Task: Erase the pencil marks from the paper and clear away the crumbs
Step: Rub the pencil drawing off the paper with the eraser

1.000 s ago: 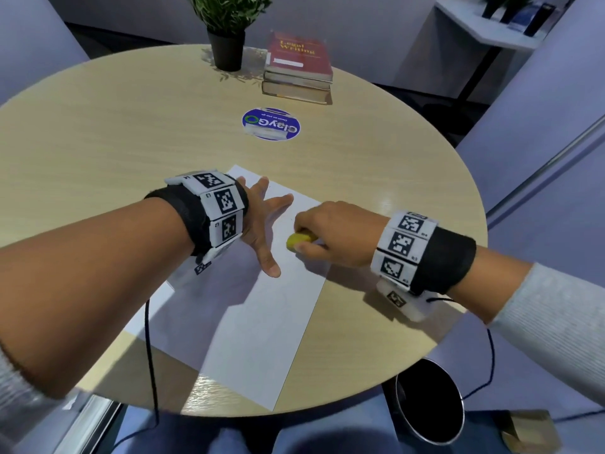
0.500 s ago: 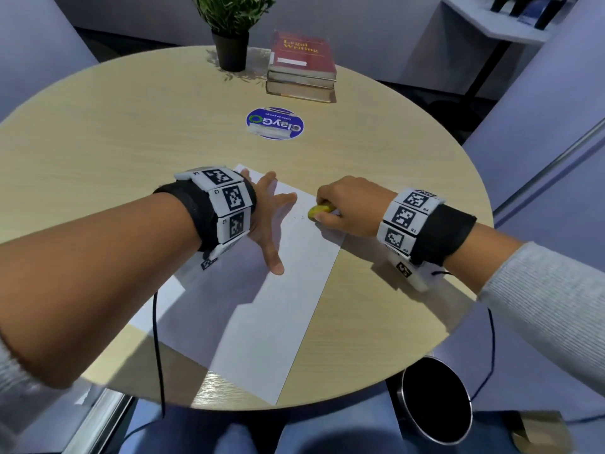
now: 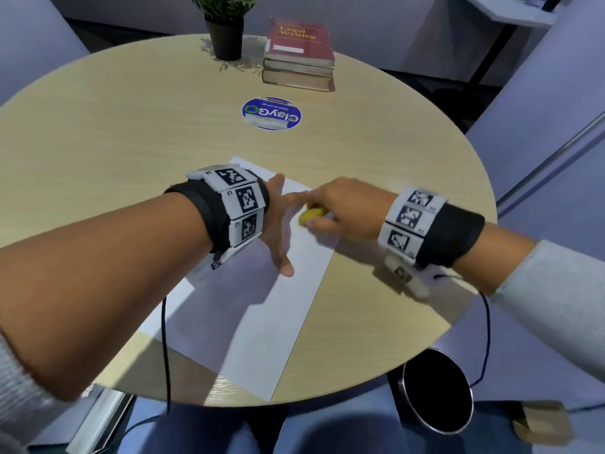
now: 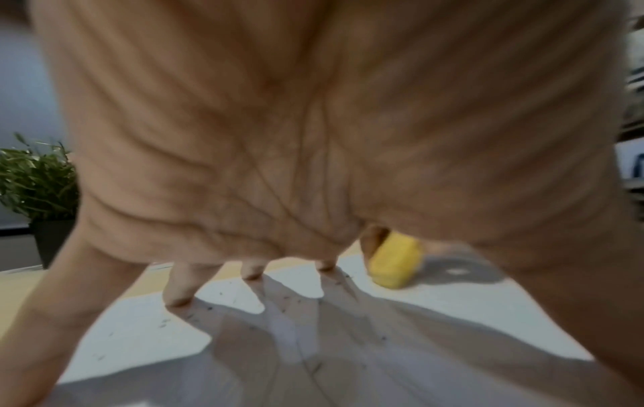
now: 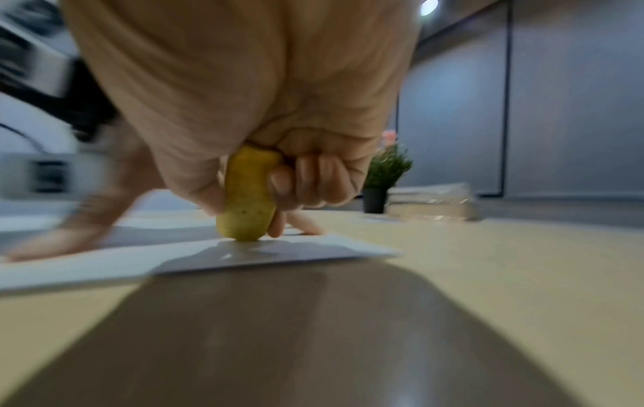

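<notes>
A white sheet of paper lies on the round wooden table. My left hand presses flat on its far part with fingers spread. My right hand grips a yellow eraser and holds its tip on the paper just right of the left fingers. In the right wrist view the eraser stands upright between thumb and curled fingers, touching the sheet. In the left wrist view small dark crumbs lie scattered on the paper near my fingertips, and the eraser shows beyond them.
A potted plant and a stack of books stand at the table's far side, with a round blue sticker in front of them. A black round bin stands on the floor below the table's right edge.
My right hand has rubbed the eraser back and forth along the paper's far right part: away from me, then back toward the left fingers. The left hand has stayed pressing on the sheet.
</notes>
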A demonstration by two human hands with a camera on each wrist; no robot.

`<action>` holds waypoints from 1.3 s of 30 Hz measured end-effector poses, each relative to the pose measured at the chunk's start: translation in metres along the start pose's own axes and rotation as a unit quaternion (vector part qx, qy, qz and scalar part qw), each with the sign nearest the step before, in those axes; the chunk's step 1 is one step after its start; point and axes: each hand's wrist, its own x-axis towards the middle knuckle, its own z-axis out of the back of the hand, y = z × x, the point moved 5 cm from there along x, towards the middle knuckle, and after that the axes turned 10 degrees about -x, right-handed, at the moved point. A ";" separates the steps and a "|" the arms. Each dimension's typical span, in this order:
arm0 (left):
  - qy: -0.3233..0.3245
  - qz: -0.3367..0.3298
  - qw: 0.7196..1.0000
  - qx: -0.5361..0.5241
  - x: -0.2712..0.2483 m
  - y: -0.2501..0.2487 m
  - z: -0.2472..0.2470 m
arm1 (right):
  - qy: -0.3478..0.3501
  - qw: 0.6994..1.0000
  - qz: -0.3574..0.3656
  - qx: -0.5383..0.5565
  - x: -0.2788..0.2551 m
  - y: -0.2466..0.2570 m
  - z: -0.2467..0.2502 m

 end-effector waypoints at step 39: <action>0.006 0.040 0.999 0.029 0.020 0.019 -0.007 | 0.014 0.997 0.049 -0.057 -0.013 0.015 -0.006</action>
